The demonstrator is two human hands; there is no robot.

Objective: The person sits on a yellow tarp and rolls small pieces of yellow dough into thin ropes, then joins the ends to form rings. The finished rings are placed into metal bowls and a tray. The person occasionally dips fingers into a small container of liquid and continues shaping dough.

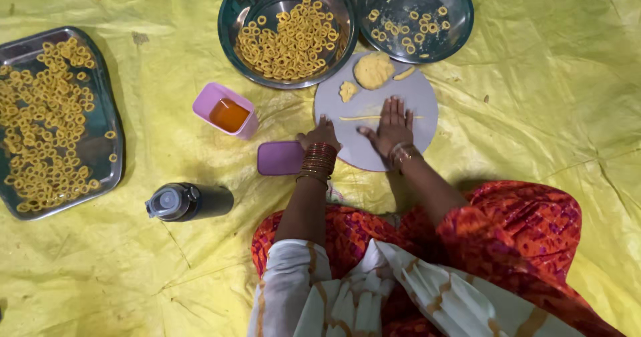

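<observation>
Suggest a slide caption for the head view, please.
Right hand rolls a thin dough strand on a round board; left hand rests at its edge.

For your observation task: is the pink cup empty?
No, the pink cup holds an orange liquid, standing left of the round board.

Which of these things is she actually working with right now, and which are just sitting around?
In use:
right hand flat on thin dough rope
left hand at round grey board
dough lump

Sitting around:
bowl of dough rings
second steel bowl
steel tray of rings
pink cup of oil
purple lid
dark bottle
</observation>
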